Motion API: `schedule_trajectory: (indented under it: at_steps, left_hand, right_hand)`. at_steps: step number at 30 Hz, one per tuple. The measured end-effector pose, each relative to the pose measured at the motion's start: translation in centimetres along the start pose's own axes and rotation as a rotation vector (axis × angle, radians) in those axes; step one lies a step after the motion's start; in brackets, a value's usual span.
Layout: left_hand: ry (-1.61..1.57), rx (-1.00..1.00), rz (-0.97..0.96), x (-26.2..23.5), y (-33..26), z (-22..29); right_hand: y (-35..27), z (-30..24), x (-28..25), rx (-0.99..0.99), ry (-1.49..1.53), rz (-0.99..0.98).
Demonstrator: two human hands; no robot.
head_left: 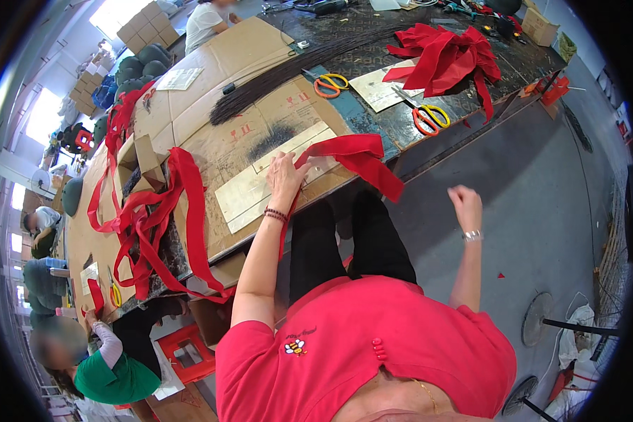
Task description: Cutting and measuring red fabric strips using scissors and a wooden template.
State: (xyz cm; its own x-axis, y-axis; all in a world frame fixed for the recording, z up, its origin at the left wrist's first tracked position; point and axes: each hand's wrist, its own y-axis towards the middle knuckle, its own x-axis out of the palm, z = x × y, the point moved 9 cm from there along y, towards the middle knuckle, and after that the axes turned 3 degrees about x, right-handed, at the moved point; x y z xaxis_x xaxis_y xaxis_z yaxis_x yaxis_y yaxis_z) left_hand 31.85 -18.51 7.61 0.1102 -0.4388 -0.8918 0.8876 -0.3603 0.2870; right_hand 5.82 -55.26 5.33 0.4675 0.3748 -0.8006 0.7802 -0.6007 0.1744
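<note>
My left hand (286, 176) rests on a pale, flat board (239, 200) at the table's near edge. Its thumb and fingers pinch a red velvety ribbon (362, 156). From there the ribbon runs right across the board, folds, and hangs over the edge; a thin red strip also drops beside my left wrist. My right hand (465, 207) is raised over the floor, away from the table, with its fingers curled closed. Whether anything is inside them is hidden.
Long loops of red ribbon (190, 204) lie left, a red ribbon pile (457, 60) far right. Two pairs of scissors, one pair (330, 86) farther off and another (429, 118) near the edge, lie by dark wires (288, 70). A co-worker in green (123, 373) sits lower left.
</note>
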Motion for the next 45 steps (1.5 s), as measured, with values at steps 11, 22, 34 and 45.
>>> schedule_trajectory:
  at_steps: [11, 22, 34, 45]
  left_hand:
    - [0.105, 0.444, 0.316, -6.7, -1.1, 6.7]
    - [0.243, 0.283, 0.562, -13.0, -3.6, 7.5]
    - [-1.297, -0.108, 0.086, -9.4, -6.8, -1.1]
    - [-1.244, -0.014, -0.290, -9.2, -5.7, 2.4]
  right_hand:
    - [3.8, -34.4, 13.1, -1.102, -0.083, -0.135]
    - [2.8, -32.5, 8.1, -0.592, 0.249, 0.114]
    - [-0.4, -26.5, 6.3, -0.396, 0.114, -0.150]
    - [-1.4, -31.3, 6.1, -0.639, 0.775, -0.547]
